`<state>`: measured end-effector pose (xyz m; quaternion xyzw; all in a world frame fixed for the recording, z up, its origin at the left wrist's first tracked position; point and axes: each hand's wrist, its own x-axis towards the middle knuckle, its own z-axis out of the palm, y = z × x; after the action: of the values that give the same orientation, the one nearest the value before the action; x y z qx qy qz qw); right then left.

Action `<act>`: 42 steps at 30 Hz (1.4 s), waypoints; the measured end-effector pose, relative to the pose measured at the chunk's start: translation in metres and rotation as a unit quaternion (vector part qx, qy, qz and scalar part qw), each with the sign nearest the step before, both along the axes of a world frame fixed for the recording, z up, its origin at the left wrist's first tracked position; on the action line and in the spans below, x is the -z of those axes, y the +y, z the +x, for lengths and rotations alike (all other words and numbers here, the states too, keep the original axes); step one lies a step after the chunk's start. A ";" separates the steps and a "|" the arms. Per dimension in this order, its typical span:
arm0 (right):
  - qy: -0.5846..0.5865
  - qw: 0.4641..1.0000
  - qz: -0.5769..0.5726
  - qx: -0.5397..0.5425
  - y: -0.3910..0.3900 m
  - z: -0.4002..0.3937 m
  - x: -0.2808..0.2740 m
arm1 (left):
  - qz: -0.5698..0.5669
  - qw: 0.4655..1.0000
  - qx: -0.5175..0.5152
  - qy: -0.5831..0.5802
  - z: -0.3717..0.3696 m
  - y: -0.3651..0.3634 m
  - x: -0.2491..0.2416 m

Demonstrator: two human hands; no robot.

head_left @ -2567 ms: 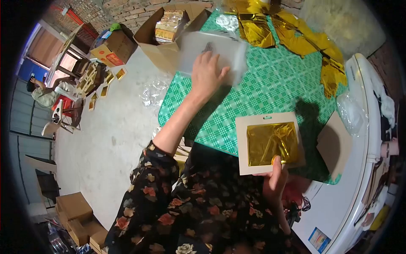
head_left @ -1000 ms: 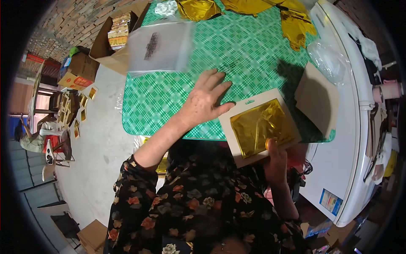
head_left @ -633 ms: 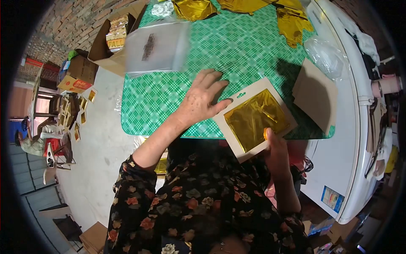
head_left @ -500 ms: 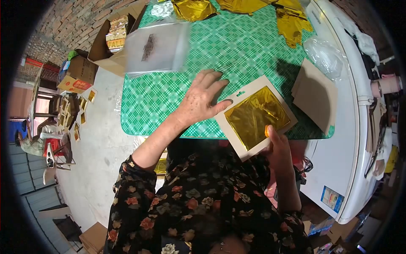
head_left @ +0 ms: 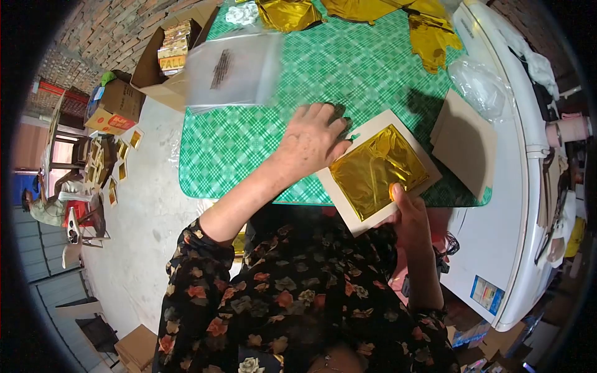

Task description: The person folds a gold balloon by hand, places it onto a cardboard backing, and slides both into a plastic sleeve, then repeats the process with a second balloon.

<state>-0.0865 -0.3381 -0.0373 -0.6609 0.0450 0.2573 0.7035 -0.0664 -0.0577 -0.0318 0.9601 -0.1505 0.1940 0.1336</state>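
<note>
My right hand (head_left: 410, 217) holds a beige card (head_left: 342, 208) by its lower right edge, thumb on top, with a small orange item (head_left: 393, 190) at the thumb tip. A shiny gold foil piece (head_left: 376, 171) lies flat on the card. Over the green checked table (head_left: 230, 149), my left hand (head_left: 314, 140) is at the card's upper left side, fingers curled together and thumb near the card's slotted end. Its fingertips are hidden, so what they grip cannot be made out.
Clear plastic bags (head_left: 233, 68) lie at the table's left, beside an open carton (head_left: 149, 78). Gold foil pieces (head_left: 289, 13) are at the back. Beige cards (head_left: 460, 133) and crumpled plastic (head_left: 479, 87) lie at right, near a white appliance (head_left: 491, 248). A person (head_left: 50, 211) sits far left.
My left hand has moved slightly right, and its spread fingers have curled together beside the card's slot. The card and my right hand have barely moved.
</note>
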 end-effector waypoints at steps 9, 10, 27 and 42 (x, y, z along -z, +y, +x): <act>0.049 0.998 0.029 -0.011 0.009 0.001 -0.016 | 0.072 0.997 0.025 -0.032 0.012 -0.006 0.003; 0.051 0.998 0.024 -0.014 0.008 0.001 -0.013 | 0.073 0.996 0.022 -0.045 0.013 -0.008 0.003; 0.038 0.998 0.048 -0.021 0.001 -0.004 -0.005 | 0.018 0.997 -0.017 0.073 0.027 -0.013 -0.001; 0.021 0.996 -0.090 0.002 -0.026 0.000 -0.025 | -0.088 0.988 -0.035 0.120 0.022 -0.003 0.003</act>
<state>-0.0861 -0.3642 -0.0122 -0.7159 0.0834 0.2647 0.6407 -0.0446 -0.0605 -0.0351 0.9656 -0.0815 0.0945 0.2280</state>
